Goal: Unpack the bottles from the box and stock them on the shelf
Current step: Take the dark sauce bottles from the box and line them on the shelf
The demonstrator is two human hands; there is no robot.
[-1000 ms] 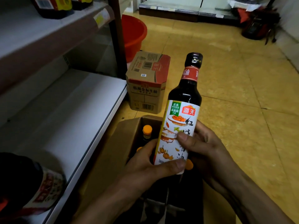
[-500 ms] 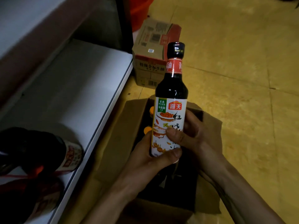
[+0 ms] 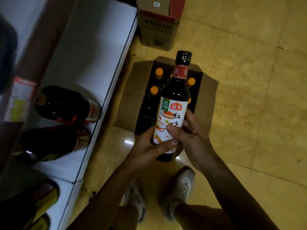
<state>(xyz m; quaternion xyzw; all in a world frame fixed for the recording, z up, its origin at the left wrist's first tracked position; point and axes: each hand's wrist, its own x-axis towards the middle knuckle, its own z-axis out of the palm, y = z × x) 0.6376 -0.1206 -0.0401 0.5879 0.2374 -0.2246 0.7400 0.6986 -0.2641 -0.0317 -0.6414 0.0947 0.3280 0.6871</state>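
1. White shelf board (image 3: 93, 47) is seen at the left, with two dark bottles (image 3: 63, 103) near its front edge.
2. Open cardboard box (image 3: 126, 100) is set on the floor just beside the shelf; orange-capped bottles (image 3: 154, 90) are stood inside.
3. Dark soy sauce bottle (image 3: 174, 97) is held upright above the box.
4. Its labelled lower part is gripped by the left hand (image 3: 149, 146) and the right hand (image 3: 192, 135).

bottle (image 3: 172, 103) above open box (image 3: 126, 100), shelf (image 3: 93, 52) left, perhaps three bottles (image 3: 61, 103) on it
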